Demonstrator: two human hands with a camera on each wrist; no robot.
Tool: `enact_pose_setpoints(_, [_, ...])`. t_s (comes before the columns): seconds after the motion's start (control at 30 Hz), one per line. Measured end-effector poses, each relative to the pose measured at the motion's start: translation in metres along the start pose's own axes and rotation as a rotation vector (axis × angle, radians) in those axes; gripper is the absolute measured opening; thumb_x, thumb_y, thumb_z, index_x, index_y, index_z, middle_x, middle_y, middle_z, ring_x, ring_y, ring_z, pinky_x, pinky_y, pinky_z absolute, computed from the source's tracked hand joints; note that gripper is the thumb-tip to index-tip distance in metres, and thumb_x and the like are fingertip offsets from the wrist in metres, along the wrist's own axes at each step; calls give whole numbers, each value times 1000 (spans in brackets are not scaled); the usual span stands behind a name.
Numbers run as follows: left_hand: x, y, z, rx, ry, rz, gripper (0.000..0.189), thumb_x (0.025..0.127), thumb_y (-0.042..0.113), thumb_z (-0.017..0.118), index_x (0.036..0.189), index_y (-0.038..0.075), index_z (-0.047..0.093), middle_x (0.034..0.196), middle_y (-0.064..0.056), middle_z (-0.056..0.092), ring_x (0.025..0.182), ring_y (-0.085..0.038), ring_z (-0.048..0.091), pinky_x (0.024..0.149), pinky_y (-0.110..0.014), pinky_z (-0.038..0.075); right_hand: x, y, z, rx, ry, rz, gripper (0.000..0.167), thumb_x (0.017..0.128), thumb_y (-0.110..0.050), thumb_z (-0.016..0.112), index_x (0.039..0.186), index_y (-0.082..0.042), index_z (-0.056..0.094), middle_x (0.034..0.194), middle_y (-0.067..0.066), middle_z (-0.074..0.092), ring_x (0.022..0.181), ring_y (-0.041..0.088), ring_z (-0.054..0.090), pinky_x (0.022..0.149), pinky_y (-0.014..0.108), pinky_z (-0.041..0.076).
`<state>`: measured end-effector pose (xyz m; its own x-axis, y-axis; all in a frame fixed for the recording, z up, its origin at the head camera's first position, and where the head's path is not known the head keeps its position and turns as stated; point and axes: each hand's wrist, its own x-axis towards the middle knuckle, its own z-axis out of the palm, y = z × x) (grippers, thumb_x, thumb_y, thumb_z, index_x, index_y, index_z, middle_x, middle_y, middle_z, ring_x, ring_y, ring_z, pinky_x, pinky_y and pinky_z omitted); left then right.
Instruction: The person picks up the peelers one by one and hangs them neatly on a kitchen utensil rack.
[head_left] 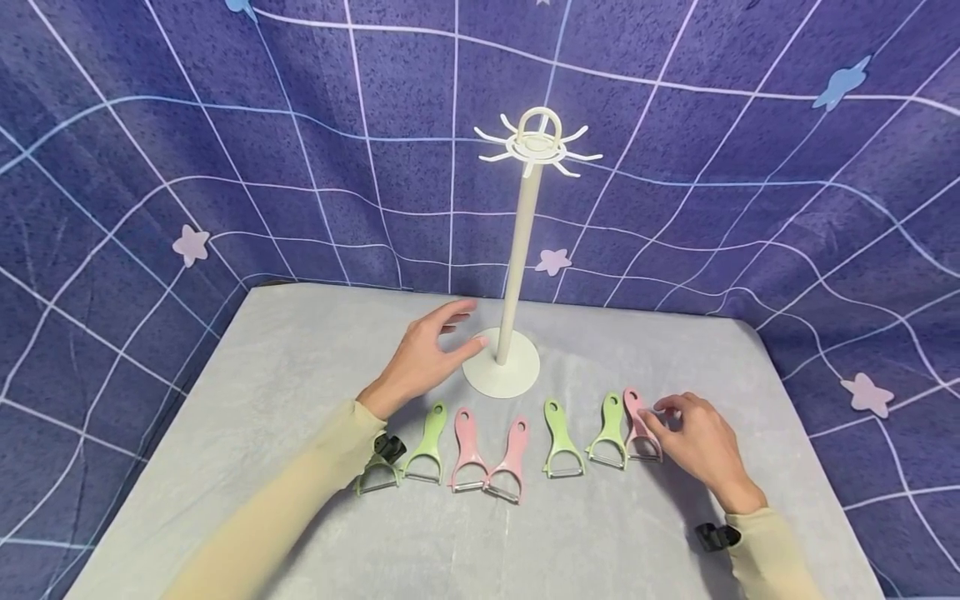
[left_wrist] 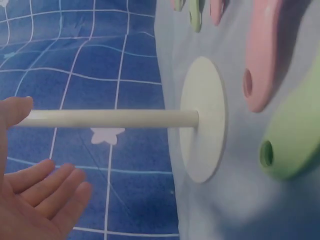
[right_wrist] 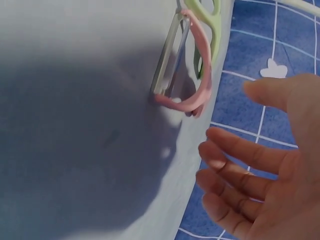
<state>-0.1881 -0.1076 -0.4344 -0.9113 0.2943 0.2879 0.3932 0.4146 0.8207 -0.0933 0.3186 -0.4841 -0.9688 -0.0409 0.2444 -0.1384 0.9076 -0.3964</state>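
Observation:
A white stand (head_left: 517, 250) with a round base and a ring of hooks (head_left: 536, 148) on top rises at the table's back. My left hand (head_left: 423, 354) is just left of its pole, thumb and fingers spread around nothing. In the left wrist view, the pole (left_wrist: 110, 118) passes near the left thumb. My right hand (head_left: 697, 437) hovers beside the rightmost pink peeler (head_left: 637, 427), and the right wrist view shows its loosely bent fingers (right_wrist: 240, 170) with nothing between them. Left of that peeler lies a green peeler (head_left: 611, 429).
More peelers lie in a row along the table (head_left: 600, 542): a green peeler (head_left: 558, 437), two pink peelers (head_left: 467, 450) and another green peeler (head_left: 431, 442). One green peeler (head_left: 377, 477) is partly hidden under the left wrist. A blue patterned cloth (head_left: 375, 167) hangs behind.

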Motion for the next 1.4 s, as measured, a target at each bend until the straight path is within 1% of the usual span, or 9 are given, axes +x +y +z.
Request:
enact_pose_setpoints(0.17, [7, 5, 5, -40, 1, -1, 60, 99, 34, 80, 152, 15, 59, 152, -2, 62, 135, -23, 63, 116, -44, 54, 1, -5, 0, -24, -31, 21, 31, 91, -36, 84, 99, -6, 81, 84, 6, 67, 75, 24, 63, 57, 43, 51])
enact_pose_setpoints(0.37, [16, 12, 11, -78, 9, 18, 59, 99, 30, 81, 151, 13, 59, 151, -8, 62, 133, -29, 64, 114, -50, 55, 0, -11, 2, -51, -63, 48, 36, 89, -40, 84, 97, -5, 80, 83, 8, 68, 74, 28, 65, 57, 46, 53])
enact_pose_setpoints(0.43, [19, 14, 14, -83, 11, 23, 59, 99, 30, 81, 151, 12, 59, 150, -9, 62, 133, -30, 64, 114, -49, 56, 0, -12, 3, -57, -83, 62, 38, 89, -43, 84, 97, -6, 80, 82, 7, 68, 74, 27, 66, 57, 46, 53])
enact_pose_setpoints(0.6, [24, 17, 19, -68, 6, 32, 58, 99, 29, 81, 150, 11, 60, 149, -7, 64, 133, -29, 64, 111, -38, 58, -1, -12, 6, -67, -146, 102, 35, 89, -44, 84, 90, -10, 77, 77, 0, 69, 71, 22, 65, 56, 42, 52])
enact_pose_setpoints(0.77, [31, 18, 22, -49, 23, 30, 57, 100, 27, 80, 151, 9, 60, 149, -7, 65, 133, -25, 65, 108, -30, 58, 2, -12, 7, -71, -190, 119, 35, 89, -45, 83, 91, -10, 79, 80, 1, 72, 72, 22, 67, 56, 44, 53])
enact_pose_setpoints(0.93, [38, 20, 26, -74, 37, 37, 55, 100, 27, 81, 149, 10, 62, 146, -5, 68, 131, -25, 67, 107, -29, 58, 3, -14, 8, -78, -216, 139, 37, 89, -49, 83, 90, -12, 78, 80, 0, 73, 72, 21, 66, 55, 43, 52])
enact_pose_setpoints(1.07, [42, 22, 28, -102, 57, 42, 54, 99, 28, 82, 147, 10, 64, 141, -6, 71, 129, -26, 68, 106, -32, 60, 4, -14, 9, -85, -237, 152, 39, 90, -52, 81, 87, -14, 76, 78, -1, 70, 70, 20, 63, 54, 42, 49])
enact_pose_setpoints(1.23, [44, 24, 32, -113, 62, 28, 54, 100, 29, 81, 147, 9, 65, 136, -7, 73, 128, -28, 69, 104, -30, 61, 3, -14, 9, -88, -244, 160, 38, 90, -50, 82, 85, -13, 75, 76, -1, 68, 67, 18, 61, 52, 41, 48])
enact_pose_setpoints(1.4, [46, 26, 32, -103, 87, 25, 48, 100, 30, 80, 143, 10, 69, 130, -5, 76, 122, -19, 71, 102, -28, 61, 3, -16, 10, -83, -241, 145, 35, 91, -48, 81, 79, -16, 73, 72, -3, 65, 65, 17, 58, 50, 39, 45])
